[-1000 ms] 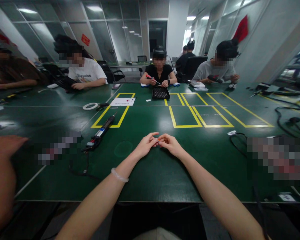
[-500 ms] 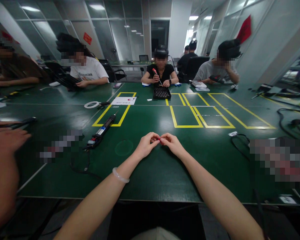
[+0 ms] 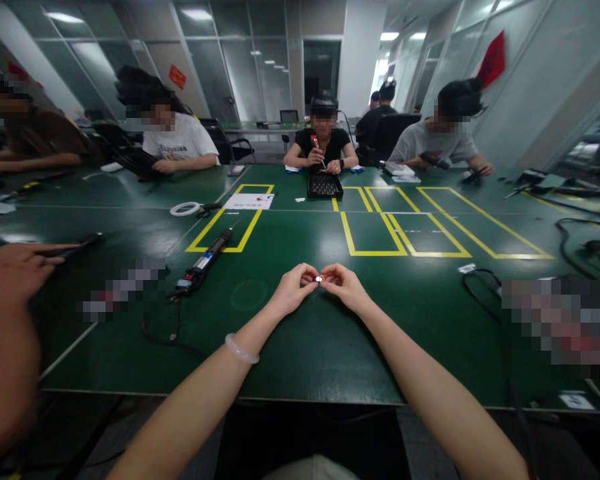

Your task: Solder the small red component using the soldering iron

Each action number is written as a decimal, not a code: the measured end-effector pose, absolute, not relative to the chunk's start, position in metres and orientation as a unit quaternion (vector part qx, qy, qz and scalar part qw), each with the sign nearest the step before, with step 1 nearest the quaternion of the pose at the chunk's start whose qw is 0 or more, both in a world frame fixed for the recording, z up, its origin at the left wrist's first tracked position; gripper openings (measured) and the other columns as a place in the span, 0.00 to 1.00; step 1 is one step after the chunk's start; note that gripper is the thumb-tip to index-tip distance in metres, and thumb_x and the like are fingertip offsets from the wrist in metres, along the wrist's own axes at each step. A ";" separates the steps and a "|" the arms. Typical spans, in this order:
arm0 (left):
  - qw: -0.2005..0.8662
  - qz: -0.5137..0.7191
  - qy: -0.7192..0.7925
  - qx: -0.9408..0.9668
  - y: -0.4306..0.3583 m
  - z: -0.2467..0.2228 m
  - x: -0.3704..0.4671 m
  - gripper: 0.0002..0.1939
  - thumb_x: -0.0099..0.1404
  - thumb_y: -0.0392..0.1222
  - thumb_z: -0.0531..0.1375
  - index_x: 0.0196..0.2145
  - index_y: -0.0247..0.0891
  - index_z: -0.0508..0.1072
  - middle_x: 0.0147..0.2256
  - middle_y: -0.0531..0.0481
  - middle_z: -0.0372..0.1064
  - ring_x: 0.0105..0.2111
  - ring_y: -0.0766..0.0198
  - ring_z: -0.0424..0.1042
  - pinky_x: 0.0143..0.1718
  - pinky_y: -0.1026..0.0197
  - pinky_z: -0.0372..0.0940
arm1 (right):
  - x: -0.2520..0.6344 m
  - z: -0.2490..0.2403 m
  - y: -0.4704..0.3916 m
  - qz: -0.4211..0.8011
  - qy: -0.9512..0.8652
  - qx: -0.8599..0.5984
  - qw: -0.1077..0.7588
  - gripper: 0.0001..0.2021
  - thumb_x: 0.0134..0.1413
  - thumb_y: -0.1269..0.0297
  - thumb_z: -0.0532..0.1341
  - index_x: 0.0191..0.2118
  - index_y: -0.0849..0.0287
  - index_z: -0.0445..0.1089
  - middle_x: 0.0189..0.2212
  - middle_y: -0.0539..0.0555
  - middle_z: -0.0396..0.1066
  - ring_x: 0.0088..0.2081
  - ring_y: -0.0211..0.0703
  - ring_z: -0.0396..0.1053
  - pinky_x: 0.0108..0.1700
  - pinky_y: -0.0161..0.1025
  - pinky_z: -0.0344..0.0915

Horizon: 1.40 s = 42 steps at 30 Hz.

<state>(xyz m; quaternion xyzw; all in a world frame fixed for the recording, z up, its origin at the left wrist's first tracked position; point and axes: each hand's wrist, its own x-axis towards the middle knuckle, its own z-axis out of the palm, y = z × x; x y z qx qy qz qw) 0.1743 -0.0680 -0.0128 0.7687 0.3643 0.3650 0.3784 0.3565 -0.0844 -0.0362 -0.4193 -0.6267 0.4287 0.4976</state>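
Between my fingertips sits a small red-and-white piece (image 3: 319,279), too small and partly covered for me to tell its kind. My left hand (image 3: 297,287) pinches it from the left, a pale bracelet on that wrist. From the right, my right hand (image 3: 343,287) pinches the same piece, fingers curled and almost meeting the left ones. Both hands are held over the green table (image 3: 300,340). Left of them lies an electric screwdriver (image 3: 204,262) with a dark cable.
Yellow tape outlines (image 3: 380,253) mark the table. A white printed sheet (image 3: 250,201) and a white coil (image 3: 185,209) lie beyond the screwdriver. Across the table a person works over a black tray (image 3: 325,186). At left, a neighbour's hand (image 3: 20,273) reaches in. A cable (image 3: 480,283) runs at right.
The small piece between my fingers has turned, now showing a bright white face where red showed before. The neighbour's hand at left and its dark object have shifted right.
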 end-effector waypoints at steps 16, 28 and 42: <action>0.379 0.357 0.370 0.770 -0.069 -0.009 0.173 0.08 0.61 0.41 0.60 0.37 0.37 0.70 0.35 0.49 0.70 0.34 0.66 0.69 0.38 0.62 0.65 | 0.358 -0.036 -0.085 0.409 -0.653 -0.412 0.487 0.12 0.50 0.59 0.65 0.37 0.59 0.69 0.33 0.52 0.72 0.33 0.39 0.68 0.36 0.37 0.63; 0.240 0.244 0.407 0.847 -0.071 0.024 0.124 0.18 0.64 0.53 0.56 0.47 0.42 0.71 0.47 0.45 0.68 0.50 0.55 0.66 0.52 0.53 0.60 | 0.357 -0.041 -0.081 0.452 -0.625 -0.411 0.486 0.14 0.48 0.56 0.66 0.37 0.59 0.68 0.32 0.52 0.72 0.32 0.39 0.69 0.36 0.37 0.64; 0.079 0.070 0.711 0.696 -0.043 0.013 -0.113 0.40 0.51 0.67 0.58 0.50 0.29 0.71 0.44 0.31 0.72 0.44 0.40 0.72 0.42 0.47 0.66 | 0.355 -0.040 -0.087 0.452 -0.635 -0.414 0.470 0.13 0.49 0.59 0.65 0.38 0.61 0.68 0.33 0.53 0.72 0.31 0.37 0.68 0.35 0.36 0.63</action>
